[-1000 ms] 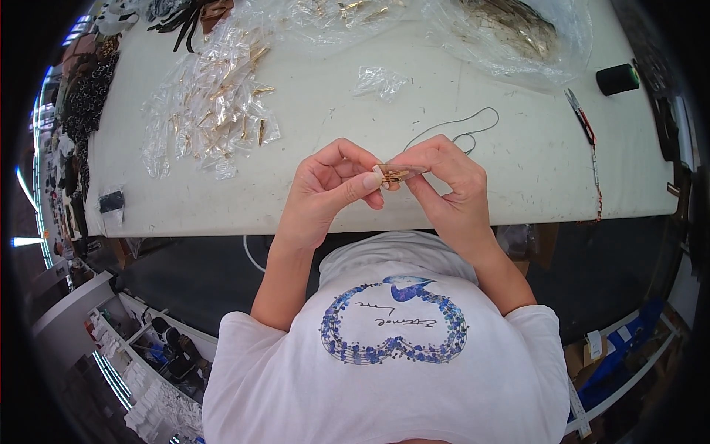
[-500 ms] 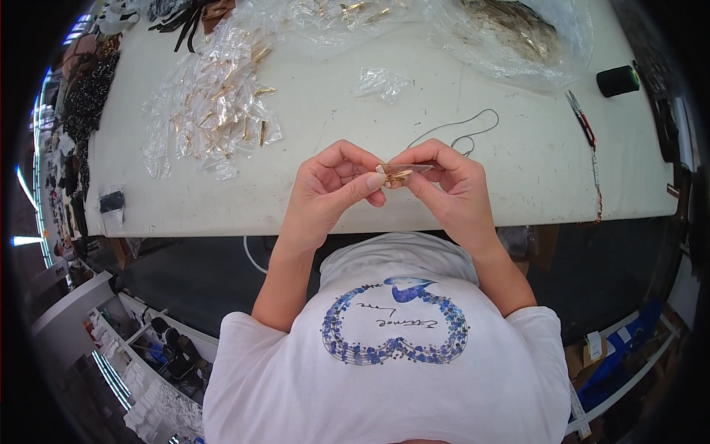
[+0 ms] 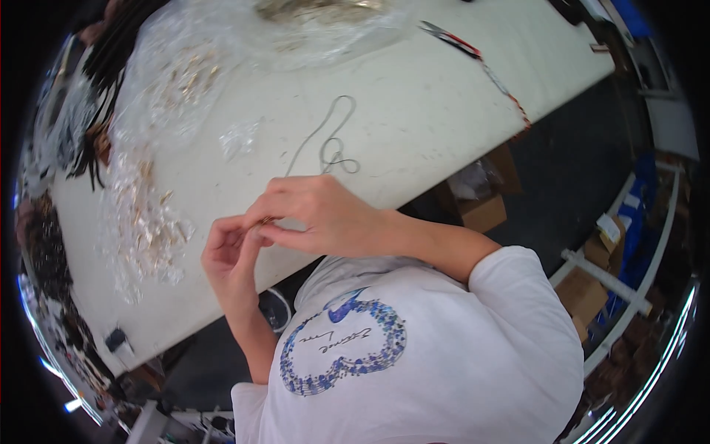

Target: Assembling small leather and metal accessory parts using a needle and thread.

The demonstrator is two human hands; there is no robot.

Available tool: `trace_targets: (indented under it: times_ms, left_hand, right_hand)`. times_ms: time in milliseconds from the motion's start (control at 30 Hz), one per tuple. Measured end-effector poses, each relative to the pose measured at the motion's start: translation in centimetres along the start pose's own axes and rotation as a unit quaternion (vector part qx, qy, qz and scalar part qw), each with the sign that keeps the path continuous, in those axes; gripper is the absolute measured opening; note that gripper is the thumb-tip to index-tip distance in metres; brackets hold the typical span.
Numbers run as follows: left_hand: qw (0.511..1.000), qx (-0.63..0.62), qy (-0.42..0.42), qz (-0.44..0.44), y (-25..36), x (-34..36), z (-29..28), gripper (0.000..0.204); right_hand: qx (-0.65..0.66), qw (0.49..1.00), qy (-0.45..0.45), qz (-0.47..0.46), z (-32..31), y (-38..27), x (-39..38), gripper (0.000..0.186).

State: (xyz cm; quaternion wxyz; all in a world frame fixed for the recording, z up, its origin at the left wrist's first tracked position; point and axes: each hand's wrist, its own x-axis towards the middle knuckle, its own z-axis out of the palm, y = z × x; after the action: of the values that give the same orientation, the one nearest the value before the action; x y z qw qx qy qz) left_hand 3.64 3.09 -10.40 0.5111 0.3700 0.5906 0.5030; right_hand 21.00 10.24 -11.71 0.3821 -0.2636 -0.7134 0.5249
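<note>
My left hand (image 3: 231, 255) and my right hand (image 3: 322, 214) meet over the table's near edge, fingers and thumbs pinched together. Between them a bit of a small gold metal piece (image 3: 267, 220) peeks out; the fingers cover most of it. The earlier frame shows it with a small clear plastic bag. Just beyond the right hand, a thin dark cord (image 3: 342, 111) lies in loops on the table. A heap of small clear bags with gold pieces (image 3: 151, 229) is spread to the left of my hands.
On the white table (image 3: 399, 111) are a flat clear bag (image 3: 240, 139), a large plastic bag (image 3: 325, 44) at the far side, and red-and-black thread snips (image 3: 451, 38) on a twisted cord. Dark straps (image 3: 111, 81) lie far left. Cardboard boxes (image 3: 484, 211) stand below the right edge.
The view has swung to the right, so the table appears tilted. My hands have drawn closer together, the right now reaching over toward the left, and the gold piece is more hidden.
</note>
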Motion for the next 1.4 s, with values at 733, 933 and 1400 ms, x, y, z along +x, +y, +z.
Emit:
trace_targets:
  times_ms: [733,933,1400]
  left_hand:
    - [0.997,0.054,0.049,0.005,-1.2,0.6,1.5,0.012]
    - [0.953,0.169,0.207,0.144,-0.1,2.0,-3.3,0.013]
    - [0.928,0.159,0.237,0.241,-0.3,0.7,-5.4,0.014]
  right_hand:
    - [0.288,0.954,0.063,0.045,-1.9,-1.0,-1.7,0.009]
    - [0.479,0.866,0.135,0.055,-8.3,-3.3,-1.0,0.016]
    - [-0.147,0.718,0.645,-0.217,-22.1,-11.4,-7.5,0.043]
